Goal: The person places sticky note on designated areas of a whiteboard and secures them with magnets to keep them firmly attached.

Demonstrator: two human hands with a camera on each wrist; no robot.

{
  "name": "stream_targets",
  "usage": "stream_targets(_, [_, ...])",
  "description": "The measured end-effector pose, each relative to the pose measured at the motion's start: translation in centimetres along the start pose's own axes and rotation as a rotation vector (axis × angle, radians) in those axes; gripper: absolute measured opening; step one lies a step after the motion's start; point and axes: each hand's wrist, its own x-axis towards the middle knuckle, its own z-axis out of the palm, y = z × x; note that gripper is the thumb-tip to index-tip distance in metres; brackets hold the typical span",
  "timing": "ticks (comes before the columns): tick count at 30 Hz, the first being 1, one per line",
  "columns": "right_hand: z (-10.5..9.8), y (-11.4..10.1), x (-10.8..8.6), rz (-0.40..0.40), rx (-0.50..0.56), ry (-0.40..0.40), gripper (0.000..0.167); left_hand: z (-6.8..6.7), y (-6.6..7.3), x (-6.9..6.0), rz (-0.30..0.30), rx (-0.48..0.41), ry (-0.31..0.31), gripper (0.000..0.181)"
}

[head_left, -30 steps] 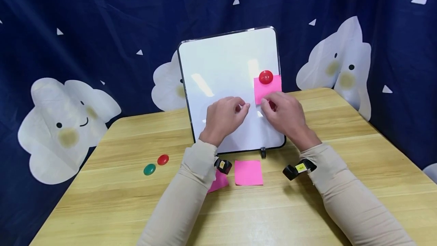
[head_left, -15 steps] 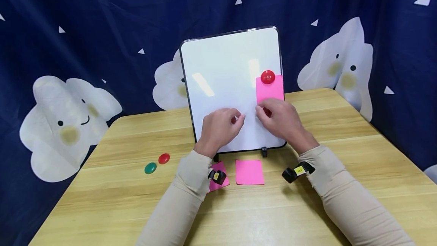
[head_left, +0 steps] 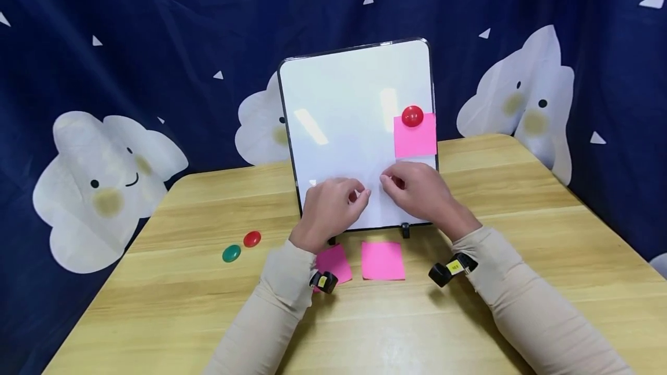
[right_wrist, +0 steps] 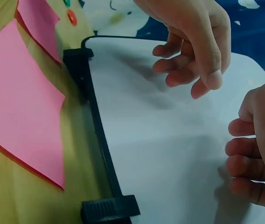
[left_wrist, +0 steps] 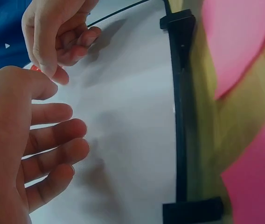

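My left hand (head_left: 332, 207) is in front of the lower left of a whiteboard (head_left: 354, 114), with fingers loosely bent and nothing between them. The right hand (head_left: 419, 190) hovers before the lower right of the board, its fingers also loosely bent and holding nothing. Just above it, a pink sticky note (head_left: 415, 142) hangs on the board under a round red magnet (head_left: 412, 116). In the right wrist view, a gap separates the left hand (left_wrist: 44, 130) from the right hand (right_wrist: 263, 140).
On the table lie two pink notes, a left sticky note (head_left: 336, 262) partly behind the left wrist camera and a right sticky note (head_left: 383, 260). Farther left are a red magnet (head_left: 252, 239) and a green magnet (head_left: 231, 253). Black feet (head_left: 405, 230) support the board.
Both hands have moved down the board. The right hand has come away from the pink note's lower part and shifted left, leaving the note fully visible.
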Motion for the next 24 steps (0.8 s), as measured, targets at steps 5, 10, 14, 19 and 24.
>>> stream_targets(5, [0.5,-0.5,-0.5,0.017,0.043,-0.07,0.017,0.0,-0.3,-1.0,0.006,0.007,-0.006,0.023])
stream_targets(10, [0.9,-0.8,-1.2,0.039,0.075,-0.139,0.017,-0.1,-0.6,-1.9,-0.003,0.011,-0.013,0.023])
stream_targets(14, [1.2,-0.8,-1.8,0.026,0.085,-0.17,0.015,0.1,-0.8,-2.5,-0.007,0.014,-0.03,0.024])
stream_targets(19, [1.3,-1.0,-2.2,-0.001,0.087,-0.203,0.014,0.3,-0.9,-2.9,0.011,0.018,-0.017,0.022])
stream_targets(24, [1.2,-1.3,-2.4,-0.007,0.091,-0.242,0.012,0.2,-0.8,-3.3,0.025,-0.005,-0.036,0.019])
